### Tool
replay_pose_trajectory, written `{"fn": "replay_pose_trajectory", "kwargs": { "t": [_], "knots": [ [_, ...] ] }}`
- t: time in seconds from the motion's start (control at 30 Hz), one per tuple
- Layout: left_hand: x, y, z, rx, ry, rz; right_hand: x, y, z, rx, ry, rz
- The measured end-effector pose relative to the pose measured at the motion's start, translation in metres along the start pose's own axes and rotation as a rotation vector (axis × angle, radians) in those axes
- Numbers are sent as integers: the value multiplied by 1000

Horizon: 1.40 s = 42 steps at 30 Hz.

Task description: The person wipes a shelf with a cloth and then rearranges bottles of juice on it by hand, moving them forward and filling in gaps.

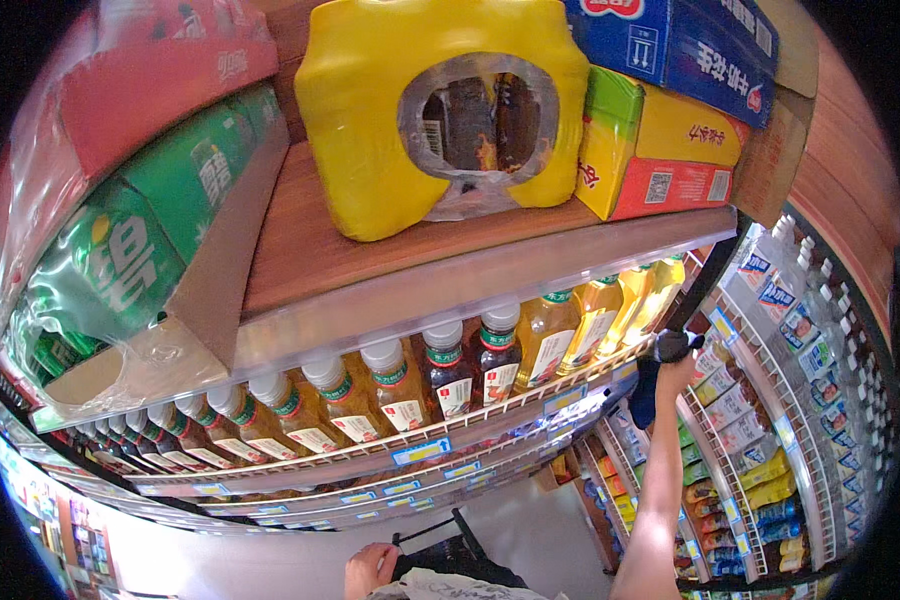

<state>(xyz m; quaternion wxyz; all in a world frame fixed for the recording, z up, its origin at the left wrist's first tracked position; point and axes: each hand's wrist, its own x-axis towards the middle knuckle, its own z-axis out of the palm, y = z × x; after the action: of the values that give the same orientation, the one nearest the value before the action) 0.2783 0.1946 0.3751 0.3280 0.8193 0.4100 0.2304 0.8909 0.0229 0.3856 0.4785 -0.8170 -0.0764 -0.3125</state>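
My right hand (675, 369) is raised at the right end of the bottle shelf, closed around a bunched dark cloth (645, 390) that hangs below it beside a dark upright post. Low in the view, my left hand (371, 568) is curled near my body; whether it holds anything is hidden. Before me runs a wire-fronted shelf of capped drink bottles (390, 386), amber and dark ones at the left and middle, paler yellow ones (592, 322) nearest my right hand. Price tags (420, 452) line the shelf edge.
Above, a wooden shelf top (360, 262) bears a yellow shrink-wrapped bottle pack (352, 135), green bottle packs (127, 247), a red pack (157, 90) and drink cartons (682, 142). More stocked shelves (765, 420) curve down at the right. A black-framed object (457, 532) stands on the pale floor.
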Motion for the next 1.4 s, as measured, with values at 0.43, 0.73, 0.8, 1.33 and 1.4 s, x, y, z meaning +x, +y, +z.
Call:
{"fn": "replay_pose_trajectory", "kwargs": {
  "t": [0.43, 0.73, 0.8, 1.33, 1.4],
  "knots": [
    [-11, -25, -17, 10, -40, -81, -221, -183, 3, -53, -454, -1546],
    [-84, -53, -27, -16, 128, -421, -335, -328, 26, -392, 276, -2542],
    [-93, -53, -27, -30, 183, -448, -365, -357, 22, -372, 145, -2488],
    [-320, -269, 159, -66, 39, -1156, -479, -394, 24, 136, -319, -1865],
    [-356, -312, 195, -130, -86, -1218, -485, -384, 30, 168, -275, -1794]
  ]
}}
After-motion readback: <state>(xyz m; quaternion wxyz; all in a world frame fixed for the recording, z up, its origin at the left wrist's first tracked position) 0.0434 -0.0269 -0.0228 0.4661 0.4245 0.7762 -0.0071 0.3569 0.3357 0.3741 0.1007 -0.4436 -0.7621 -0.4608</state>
